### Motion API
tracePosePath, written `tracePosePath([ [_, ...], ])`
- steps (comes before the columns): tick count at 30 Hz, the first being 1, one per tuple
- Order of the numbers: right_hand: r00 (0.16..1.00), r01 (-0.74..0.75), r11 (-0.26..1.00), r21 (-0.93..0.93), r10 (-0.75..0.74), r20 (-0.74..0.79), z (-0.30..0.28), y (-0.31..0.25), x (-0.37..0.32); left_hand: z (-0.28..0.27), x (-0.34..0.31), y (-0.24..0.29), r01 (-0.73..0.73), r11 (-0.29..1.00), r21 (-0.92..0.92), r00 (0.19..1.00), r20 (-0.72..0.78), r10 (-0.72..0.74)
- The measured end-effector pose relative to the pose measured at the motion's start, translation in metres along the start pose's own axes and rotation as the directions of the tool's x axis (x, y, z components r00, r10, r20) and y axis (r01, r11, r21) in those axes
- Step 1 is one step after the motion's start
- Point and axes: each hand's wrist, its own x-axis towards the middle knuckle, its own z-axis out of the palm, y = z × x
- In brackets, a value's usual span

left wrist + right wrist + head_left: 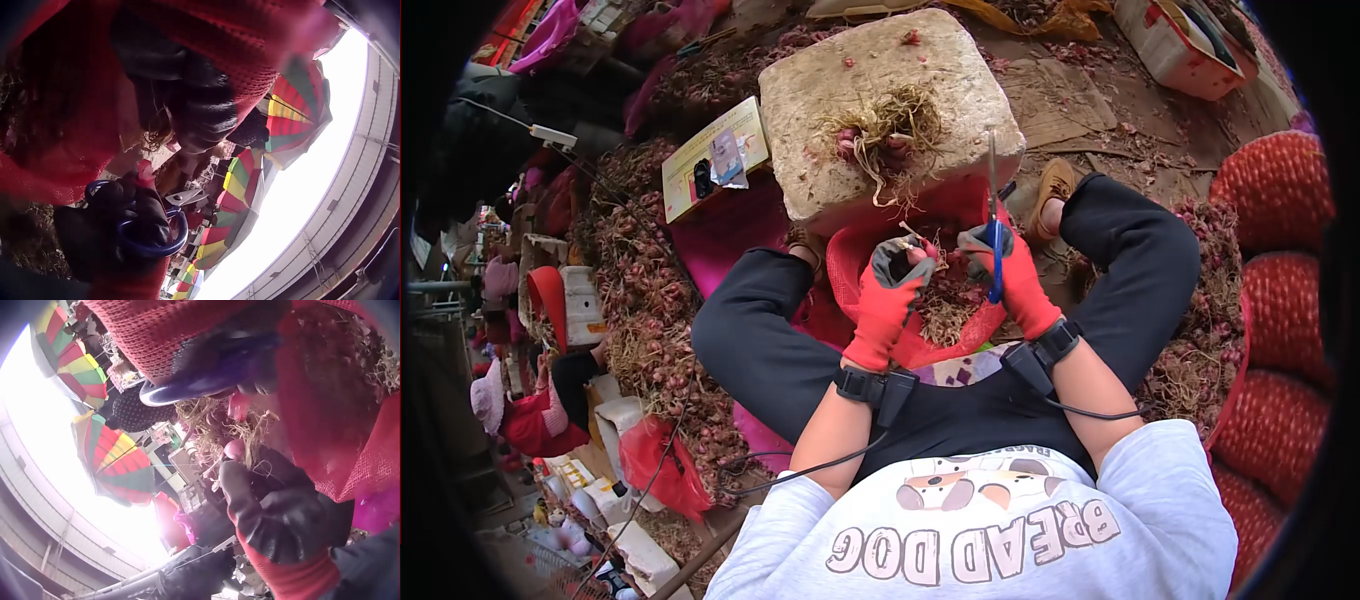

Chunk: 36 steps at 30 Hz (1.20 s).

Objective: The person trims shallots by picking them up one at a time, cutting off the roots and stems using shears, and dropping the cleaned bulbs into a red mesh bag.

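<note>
My left hand (890,300), in a red glove with dark palm, pinches a small shallot (921,252) with its dry stem above a red mesh bag between the knees. In the right wrist view the pink shallot (234,449) shows at the left thumb. Curled round the blue handle (997,262) of a pair of scissors, my right hand (1022,282) wears the same kind of glove. The scissor blades (991,165) point away from the body, toward a pale foam block (800,110). A clump of shallots with dry roots (890,130) lies on that block.
Heaps of shallots (640,340) spread on the left. Full red mesh sacks (1285,300) stand at the right, and a white foam box (1180,50) at the back right. A yellow box (680,190) with small items sits beside the block. Another person (545,410) sits far left.
</note>
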Motion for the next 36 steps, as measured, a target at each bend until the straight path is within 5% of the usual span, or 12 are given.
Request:
tracePosePath([
  [4,0.956,0.209,0.952,0.223,-0.248,0.160,0.010,0.004,-0.006,0.021,-0.011,0.009,-0.099,0.988,0.118,0.995,0.031,0.096],
  [7,0.942,-0.168,0.938,0.304,0.061,0.331,0.001,-0.003,-0.005,-0.004,-0.006,-0.012,0.204,0.912,-0.355,0.978,0.123,-0.170],
  [10,0.901,-0.279,0.774,0.568,0.007,0.433,-0.005,0.009,-0.001,-0.003,-0.003,0.006,0.269,0.921,-0.282,0.960,0.150,-0.235],
  [13,0.981,-0.148,0.907,0.394,0.085,0.173,0.002,0.022,0.005,0.003,0.002,0.009,0.129,0.988,-0.089,0.989,0.089,-0.121],
  [16,0.968,0.049,0.933,0.356,-0.132,0.214,0.012,0.016,-0.002,0.008,-0.004,-0.009,0.103,0.953,-0.283,0.993,0.085,-0.083],
  [22,0.925,-0.290,0.880,0.375,0.158,0.344,0.001,0.004,-0.008,-0.001,-0.004,-0.020,0.147,0.958,-0.245,0.989,0.043,-0.141],
  [25,0.970,0.239,0.971,0.021,-0.238,-0.046,0.007,0.019,-0.001,-0.008,-0.004,-0.033,-0.020,0.994,0.104,0.998,-0.064,0.027],
  [28,0.954,0.251,0.955,0.156,-0.272,0.127,0.008,-0.009,-0.011,-0.004,-0.013,-0.012,0.103,0.967,0.234,0.994,0.002,-0.106],
  [32,0.967,0.162,0.986,0.028,-0.164,0.195,0.014,-0.015,-0.017,0.026,-0.021,0.026,-0.191,0.727,0.659,0.981,0.149,0.122],
  [33,0.969,0.144,0.989,0.022,-0.145,0.197,0.015,-0.013,-0.017,0.023,-0.021,0.020,-0.085,0.848,0.523,0.994,0.099,0.038],
  [34,0.970,-0.021,0.935,0.355,-0.068,0.235,0.016,-0.012,-0.020,0.019,-0.021,0.011,0.027,0.932,0.362,0.997,0.062,-0.054],
  [36,0.978,0.003,0.939,0.344,-0.074,0.195,0.011,-0.002,-0.012,0.017,-0.020,0.004,0.139,0.979,0.149,0.988,0.051,-0.148],
])
